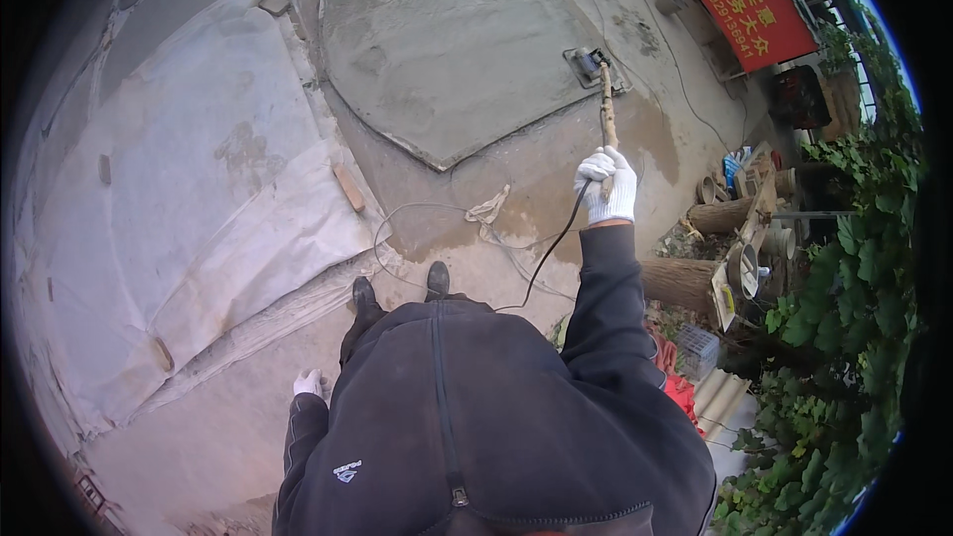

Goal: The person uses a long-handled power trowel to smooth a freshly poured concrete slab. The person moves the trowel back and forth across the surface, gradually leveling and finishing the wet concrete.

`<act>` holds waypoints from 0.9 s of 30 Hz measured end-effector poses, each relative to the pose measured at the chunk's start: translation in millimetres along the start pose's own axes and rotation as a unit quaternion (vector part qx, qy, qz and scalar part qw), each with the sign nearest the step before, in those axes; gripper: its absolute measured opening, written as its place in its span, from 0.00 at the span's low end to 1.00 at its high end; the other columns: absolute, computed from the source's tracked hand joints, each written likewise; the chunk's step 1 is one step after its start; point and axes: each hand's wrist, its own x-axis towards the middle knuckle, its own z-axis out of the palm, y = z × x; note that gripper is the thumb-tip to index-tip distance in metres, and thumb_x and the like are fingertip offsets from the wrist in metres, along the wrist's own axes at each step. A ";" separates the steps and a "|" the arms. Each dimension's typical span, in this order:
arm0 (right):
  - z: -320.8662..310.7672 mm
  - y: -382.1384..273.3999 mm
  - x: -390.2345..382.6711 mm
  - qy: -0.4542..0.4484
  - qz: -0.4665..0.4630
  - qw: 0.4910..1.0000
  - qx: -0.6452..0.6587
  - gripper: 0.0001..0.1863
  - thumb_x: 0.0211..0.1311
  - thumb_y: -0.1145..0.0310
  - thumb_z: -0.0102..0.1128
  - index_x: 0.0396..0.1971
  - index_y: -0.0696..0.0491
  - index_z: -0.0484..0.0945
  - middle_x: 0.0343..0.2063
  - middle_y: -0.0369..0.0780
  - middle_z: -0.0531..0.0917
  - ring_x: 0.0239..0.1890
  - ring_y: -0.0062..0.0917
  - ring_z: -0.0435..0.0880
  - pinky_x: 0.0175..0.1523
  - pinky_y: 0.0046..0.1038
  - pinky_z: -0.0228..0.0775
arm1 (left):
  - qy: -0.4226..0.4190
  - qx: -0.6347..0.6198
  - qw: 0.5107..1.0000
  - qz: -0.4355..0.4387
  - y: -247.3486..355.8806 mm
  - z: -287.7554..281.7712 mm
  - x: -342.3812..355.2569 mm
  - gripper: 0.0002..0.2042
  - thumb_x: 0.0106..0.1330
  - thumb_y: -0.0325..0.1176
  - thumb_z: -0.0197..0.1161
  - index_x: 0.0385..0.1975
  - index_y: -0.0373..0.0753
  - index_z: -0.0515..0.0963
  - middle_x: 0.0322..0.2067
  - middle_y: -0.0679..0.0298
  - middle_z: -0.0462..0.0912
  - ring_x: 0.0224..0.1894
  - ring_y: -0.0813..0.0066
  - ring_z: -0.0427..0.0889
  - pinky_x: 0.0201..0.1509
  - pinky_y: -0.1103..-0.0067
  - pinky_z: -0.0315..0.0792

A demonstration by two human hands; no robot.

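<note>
The left side of the ground is covered by a broad, wrinkled pale sheet, beside which a smooth grey slab of wet-looking concrete is laid. A dark zipped jacket is worn by the person, and the right edge of the view is filled by a leafy green vine. At the upper right, a red banner is hung (it is bent somewhat by the lens), and below it a thick log is seen lying on its side. A pale wooden pole is joined at its far end to a motorised plate tool, which is set at the right-hand edge of the slab. The pole is gripped near its other end by the white-gloved right hand, at which a black cable is also seen. The left hand, likewise gloved, is held low beside the body; whether its fingers are curled or spread cannot be told. On the sheet's edge, a brownish block is placed.
</note>
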 end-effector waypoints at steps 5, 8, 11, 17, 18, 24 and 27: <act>13.2 26.7 13.8 0.008 0.002 1.000 -0.025 0.19 0.76 0.70 0.52 0.20 0.46 0.65 0.12 0.25 0.64 0.13 0.15 0.63 0.24 0.21 0.59 | 0.062 -0.046 0.994 -0.074 -28.7 -67.9 27.7 0.17 0.72 0.37 0.61 0.55 0.36 0.75 0.31 0.56 0.82 0.23 0.63 0.83 0.23 0.67 0.76; 14.6 46.5 22.2 0.027 0.042 0.997 -0.052 0.20 0.74 0.70 0.51 0.18 0.46 0.63 0.12 0.27 0.65 0.14 0.16 0.65 0.23 0.21 0.60 | 0.060 -0.058 0.995 -0.058 -20.2 -76.3 46.6 0.18 0.71 0.38 0.61 0.56 0.36 0.75 0.32 0.56 0.83 0.22 0.62 0.82 0.23 0.66 0.76; 14.7 65.4 27.5 0.035 0.062 0.995 -0.074 0.19 0.74 0.69 0.52 0.18 0.46 0.63 0.13 0.27 0.66 0.16 0.16 0.66 0.24 0.22 0.62 | 0.028 -0.051 0.998 0.014 5.9 -61.9 62.9 0.19 0.72 0.39 0.61 0.57 0.36 0.75 0.33 0.55 0.83 0.26 0.60 0.84 0.25 0.66 0.79; 25.7 77.8 27.0 0.031 0.106 0.991 -0.070 0.18 0.74 0.69 0.51 0.19 0.46 0.64 0.14 0.28 0.67 0.17 0.17 0.68 0.25 0.22 0.64 | -0.057 -0.066 0.992 0.087 64.5 -8.2 53.4 0.18 0.73 0.37 0.61 0.58 0.35 0.75 0.35 0.56 0.84 0.29 0.65 0.86 0.28 0.68 0.81; 27.0 79.9 25.0 0.026 0.107 0.991 -0.076 0.18 0.75 0.69 0.51 0.19 0.46 0.65 0.14 0.28 0.67 0.17 0.17 0.68 0.25 0.22 0.64 | -0.066 -0.057 0.992 0.093 67.5 -4.5 54.2 0.18 0.73 0.37 0.61 0.57 0.35 0.76 0.35 0.57 0.84 0.29 0.65 0.86 0.29 0.68 0.81; 33.5 94.5 9.5 0.002 0.103 0.991 -0.080 0.19 0.76 0.72 0.48 0.19 0.46 0.64 0.15 0.27 0.67 0.16 0.15 0.68 0.25 0.20 0.66 | -0.079 0.032 0.992 0.090 57.7 -37.0 68.1 0.17 0.72 0.36 0.62 0.57 0.35 0.77 0.32 0.61 0.83 0.26 0.72 0.83 0.26 0.74 0.76; 38.9 98.9 12.6 0.002 0.099 0.990 -0.098 0.21 0.75 0.73 0.47 0.17 0.45 0.62 0.14 0.26 0.65 0.15 0.15 0.66 0.25 0.19 0.66 | -0.013 -0.006 0.999 0.031 36.5 -77.1 88.8 0.16 0.72 0.36 0.62 0.55 0.37 0.78 0.30 0.62 0.82 0.24 0.71 0.81 0.24 0.72 0.74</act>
